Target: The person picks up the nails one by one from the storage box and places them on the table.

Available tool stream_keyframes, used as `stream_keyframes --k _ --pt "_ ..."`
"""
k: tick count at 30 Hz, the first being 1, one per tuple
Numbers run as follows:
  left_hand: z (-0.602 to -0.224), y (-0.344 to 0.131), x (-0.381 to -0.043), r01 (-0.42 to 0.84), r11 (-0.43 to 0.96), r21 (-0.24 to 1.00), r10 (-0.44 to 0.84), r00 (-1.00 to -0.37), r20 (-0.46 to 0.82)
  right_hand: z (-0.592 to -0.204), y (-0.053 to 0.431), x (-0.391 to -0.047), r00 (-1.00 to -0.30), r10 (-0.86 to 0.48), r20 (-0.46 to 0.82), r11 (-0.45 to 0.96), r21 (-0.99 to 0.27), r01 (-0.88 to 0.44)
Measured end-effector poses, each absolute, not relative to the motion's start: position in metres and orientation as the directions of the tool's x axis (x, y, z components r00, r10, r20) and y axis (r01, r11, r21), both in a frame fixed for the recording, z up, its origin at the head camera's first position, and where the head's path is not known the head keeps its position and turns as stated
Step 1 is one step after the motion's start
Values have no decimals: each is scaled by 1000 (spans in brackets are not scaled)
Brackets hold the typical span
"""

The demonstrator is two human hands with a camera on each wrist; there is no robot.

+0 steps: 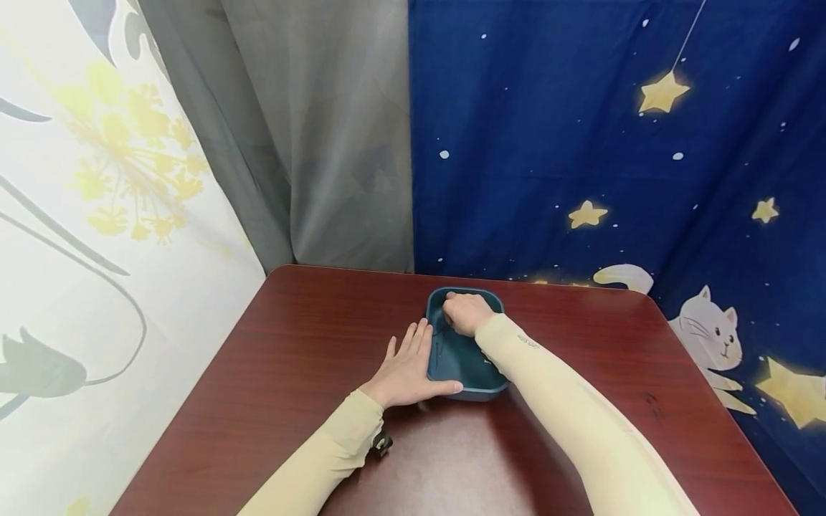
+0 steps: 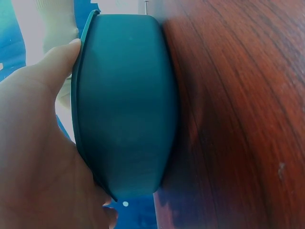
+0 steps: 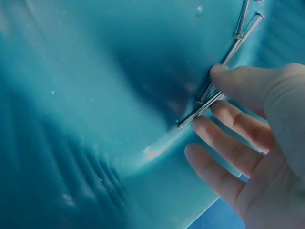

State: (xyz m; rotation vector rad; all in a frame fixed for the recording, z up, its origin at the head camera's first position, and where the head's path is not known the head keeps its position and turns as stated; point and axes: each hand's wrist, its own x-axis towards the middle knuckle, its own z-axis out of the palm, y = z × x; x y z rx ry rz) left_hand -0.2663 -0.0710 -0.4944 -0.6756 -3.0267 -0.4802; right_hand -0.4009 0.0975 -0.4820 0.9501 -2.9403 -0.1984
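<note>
A deep teal plastic basin [image 1: 459,362] with rounded corners stands on the table. My left hand [image 1: 408,367] rests along its left rim, fingers straight, with the thumb on the near rim; the left wrist view shows the outer wall of the basin [image 2: 126,105] beside that thumb. My right hand [image 1: 467,313] reaches inside at the far end. Several thin metal nails [image 3: 232,51] lie along the bottom edge there. In the right wrist view the thumb and fingers of my right hand [image 3: 259,124] pinch at a nail [image 3: 193,116] from both sides.
The brown wooden table [image 1: 323,330] has rounded far corners. Behind it hang a grey curtain [image 1: 351,143] and a blue star-printed curtain [image 1: 548,143]; a white patterned curtain [image 1: 116,301] hangs at the left. A small black device [image 1: 381,443] sits at my left wrist.
</note>
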Motion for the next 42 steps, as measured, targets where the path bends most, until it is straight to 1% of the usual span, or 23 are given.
stream_keyframes --k 11,18,25,29,36,42 --pt "-493 -71 -265 405 868 286 405 -912 65 -481 98 -402 -850 -527 5 828 227 -512" --pt "-492 -71 -264 403 866 296 403 -913 65 -477 97 -399 -847 -530 -51 815 247 -524" --pt "-493 -72 -265 399 874 278 402 -914 49 -473 95 -394 -851 -513 -109 818 239 -523" --pt "-494 -72 -265 399 875 274 404 -914 40 -471 96 -394 -852 -516 -90 824 218 -523" --pt "-493 -71 -263 404 871 278 405 -913 58 -457 101 -385 -844 -535 -51 837 103 -537" --pt "-493 -71 -264 405 872 276 405 -913 60 -440 112 -370 -812 -579 66 815 69 -575"
